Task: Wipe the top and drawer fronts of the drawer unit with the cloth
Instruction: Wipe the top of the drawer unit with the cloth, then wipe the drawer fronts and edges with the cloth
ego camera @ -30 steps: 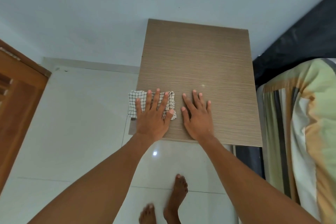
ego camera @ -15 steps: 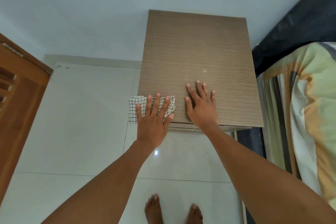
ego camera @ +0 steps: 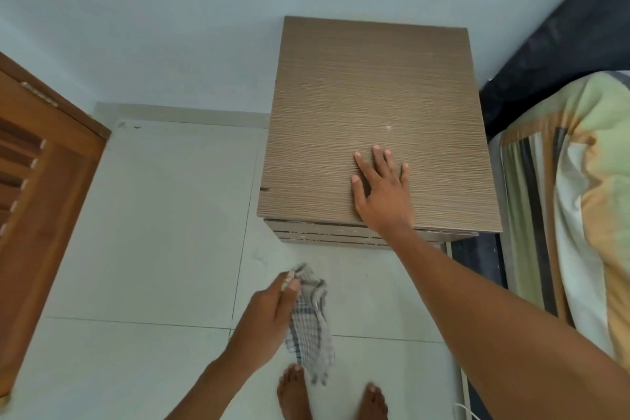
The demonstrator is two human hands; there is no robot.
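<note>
Both forearms are bare with no sleeves, the hands ungloved, and the two feet at bottom centre unshod.

Matt wood-grain drawer unit, checked woven cloth, glossy tiled floor.

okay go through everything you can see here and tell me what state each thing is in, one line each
cloth: hanging loose, off the unit, held above the floor
left hand: pinching the cloth at its top
right hand: flat, fingers spread, on the unit's top
drawer unit: top bare, drawers shut
wooden door: open or shut, cannot tell
</note>
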